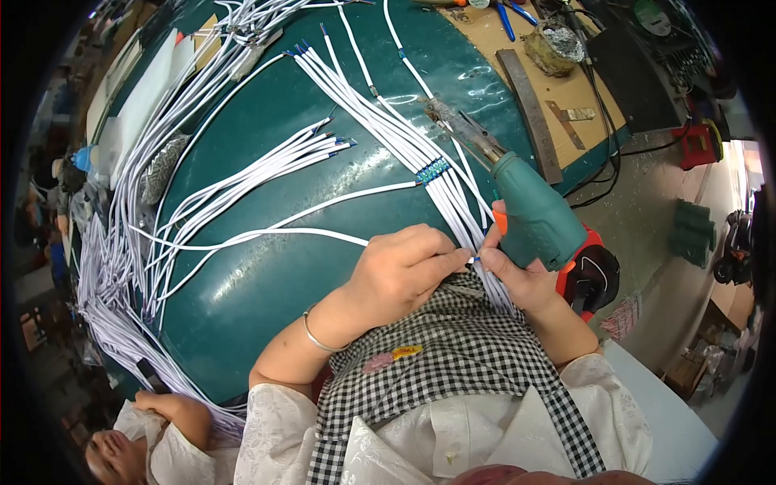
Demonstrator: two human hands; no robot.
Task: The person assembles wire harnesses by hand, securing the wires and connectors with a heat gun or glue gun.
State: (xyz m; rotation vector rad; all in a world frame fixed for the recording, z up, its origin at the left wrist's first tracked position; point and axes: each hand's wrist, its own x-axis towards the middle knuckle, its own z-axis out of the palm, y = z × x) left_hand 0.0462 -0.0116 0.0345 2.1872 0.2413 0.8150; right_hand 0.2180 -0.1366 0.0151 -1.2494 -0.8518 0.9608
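My left hand (400,271), wearing a bangle, is closed in a pinch on the end of a white cable (311,232) just above my lap. Close beside it, my right hand (525,284) is wrapped round a green soldering gun (533,206) with an orange trigger; its thumb reaches the pinched cable end. The gun's tip points up and left, over the table. Beneath both hands runs a bundle of white cables (364,113) with blue ends. A row of small blue-green joints or boards (432,170) crosses its middle. The exact contact at the fingertips is partly hidden.
Many white cables (113,315) hang along the left of the green table (250,279). A smaller bunch (259,166) lies near its middle. At the far right are a metal bar (529,113), a foil-wrapped lump (558,47) and black cords. Another person (174,420) is at lower left.
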